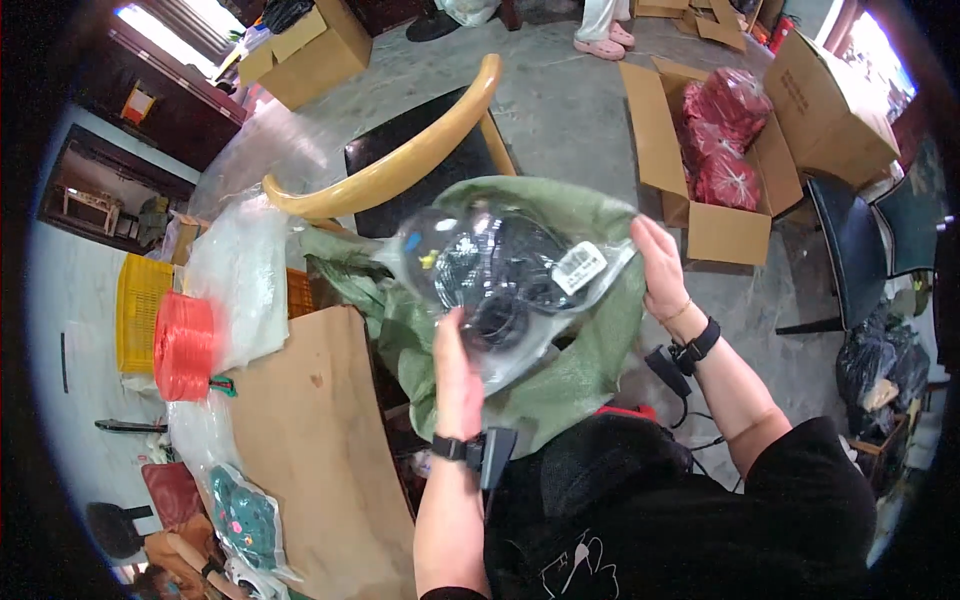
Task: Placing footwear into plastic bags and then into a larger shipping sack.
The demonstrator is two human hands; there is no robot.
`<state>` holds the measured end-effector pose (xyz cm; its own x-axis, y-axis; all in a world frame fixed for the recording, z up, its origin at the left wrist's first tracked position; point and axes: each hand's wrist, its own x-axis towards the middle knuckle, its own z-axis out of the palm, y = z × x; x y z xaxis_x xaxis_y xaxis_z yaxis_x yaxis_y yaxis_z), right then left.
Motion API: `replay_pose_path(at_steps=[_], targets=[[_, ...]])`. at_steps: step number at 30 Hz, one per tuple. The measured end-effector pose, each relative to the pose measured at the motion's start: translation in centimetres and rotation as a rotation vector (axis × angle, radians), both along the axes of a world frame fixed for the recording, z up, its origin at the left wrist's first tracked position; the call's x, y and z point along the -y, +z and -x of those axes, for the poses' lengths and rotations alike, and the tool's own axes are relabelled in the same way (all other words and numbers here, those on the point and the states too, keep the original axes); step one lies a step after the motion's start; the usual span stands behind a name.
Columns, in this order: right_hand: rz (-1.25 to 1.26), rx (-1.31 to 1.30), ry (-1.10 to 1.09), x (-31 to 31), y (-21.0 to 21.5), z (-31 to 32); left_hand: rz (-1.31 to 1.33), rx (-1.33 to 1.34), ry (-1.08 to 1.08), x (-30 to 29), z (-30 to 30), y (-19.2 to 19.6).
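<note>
A clear plastic bag [470, 262] with a dark, rounded thing inside is between my hands; glare hides what kind of thing it is. Small yellow and blue spots show at its left end, and a white label [579, 268] is stuck on its right part. My left hand [458, 372] is closed on the bag's near left edge, thumb on top. My right hand [660, 272] pinches the bag's right corner, its fingertips partly hidden. Under the bag spreads a green woven sack [590, 375], its mouth gaping around it.
To my left is a table covered with brown cardboard [310, 440], with a red twine roll [187, 345] and a bagged teal item [245, 520]. A wooden-railed chair [400, 180] stands ahead. An open carton [728, 232] holds red bundles. Another person [180, 560] is at lower left.
</note>
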<state>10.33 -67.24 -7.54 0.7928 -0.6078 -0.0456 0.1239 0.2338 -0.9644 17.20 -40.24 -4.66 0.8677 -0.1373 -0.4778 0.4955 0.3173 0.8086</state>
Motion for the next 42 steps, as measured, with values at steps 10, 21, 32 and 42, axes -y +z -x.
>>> replay_pose_path(at_steps=[10, 21, 32, 42], targets=[[0.441, -0.080, 0.167, 0.2, 3.4, -0.8, -0.085, -0.155, -0.296, 4.4, 5.1, -8.9], [0.894, -0.128, -0.056, -3.5, 5.6, -2.7, -1.638, 1.023, -0.433, -1.8, -0.7, -4.6], [1.467, 0.141, 0.662, -12.9, -1.7, -7.3, -1.592, 0.345, -0.816, -10.0, -3.1, -11.2], [1.395, 0.150, 0.885, -12.7, -4.9, -7.6, -1.399, 0.598, -0.356, -6.7, -7.8, -8.6]])
